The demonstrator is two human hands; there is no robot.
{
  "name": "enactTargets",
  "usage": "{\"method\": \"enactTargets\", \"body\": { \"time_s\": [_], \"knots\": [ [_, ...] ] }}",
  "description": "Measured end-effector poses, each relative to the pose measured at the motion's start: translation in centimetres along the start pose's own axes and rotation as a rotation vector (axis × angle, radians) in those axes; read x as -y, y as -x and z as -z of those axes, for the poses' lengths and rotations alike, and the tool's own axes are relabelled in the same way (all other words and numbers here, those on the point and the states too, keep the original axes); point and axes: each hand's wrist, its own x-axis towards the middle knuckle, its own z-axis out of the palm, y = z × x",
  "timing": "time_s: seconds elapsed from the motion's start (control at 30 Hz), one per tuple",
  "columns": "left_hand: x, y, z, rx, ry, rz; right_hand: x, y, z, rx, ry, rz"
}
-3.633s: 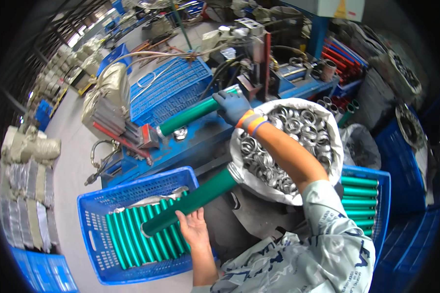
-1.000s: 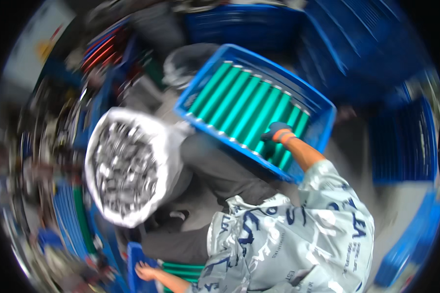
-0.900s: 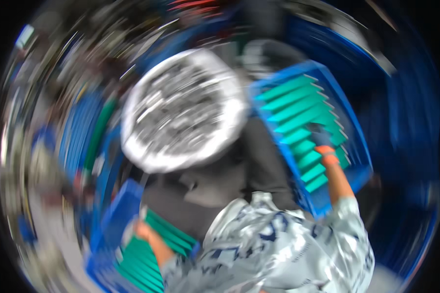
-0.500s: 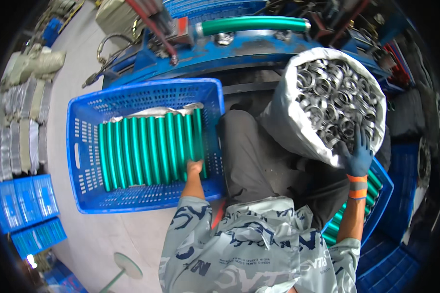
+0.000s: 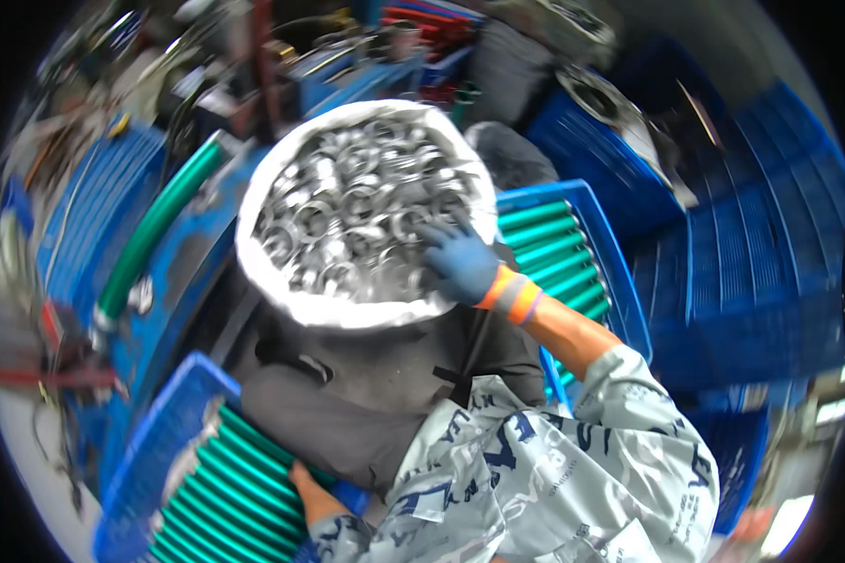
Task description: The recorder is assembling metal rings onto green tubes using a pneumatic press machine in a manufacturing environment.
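On my feed, the gloved right hand (image 5: 462, 261) reaches over the near right rim of the white sack (image 5: 352, 314), fingers stretched and loosely spread on the metal rings (image 5: 347, 202); I see none clasped. The bare left hand (image 5: 302, 479) is at the green tubes (image 5: 230, 488) in the left crate (image 5: 160, 427), but I can't tell how tightly it's curled. Those tubes lie side by side, long axes slanting from upper left to lower right. The rings point every which way. Compared with half a second ago, my view has swung: the sack has shifted from right to upper centre, while both hands remain at the sack and left crate.
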Motion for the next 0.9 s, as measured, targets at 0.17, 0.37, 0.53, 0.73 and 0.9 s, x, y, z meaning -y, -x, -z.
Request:
{"method": "enactTargets", "body": {
  "time_s": [0.17,0.37,0.53,0.73,0.9],
  "knots": [
    [-0.4,6.3,4.0,0.125,0.261,0.072,-1.9,0.7,0.0,-0.066,-0.231,-0.072],
    [-11.9,4.2,6.0,0.171,0.551,0.22,-3.7,1.0,0.2,0.051,-0.416,-0.056],
    [-18.0,8.7,7.2,-0.294,0.651,-0.362,-6.2,2.6,1.8,0.226,-0.479,-0.05],
    [-33.5,19.2,17.7,-0.874,-0.118,-0.725,-6.6,4.4,4.4,-0.015,-0.908,-0.135],
    [-47.7,36.9,1.1,-0.474,-0.499,-1.183,-6.3,6.1,3.4,-0.254,-2.176,-0.333]
  ]
}}
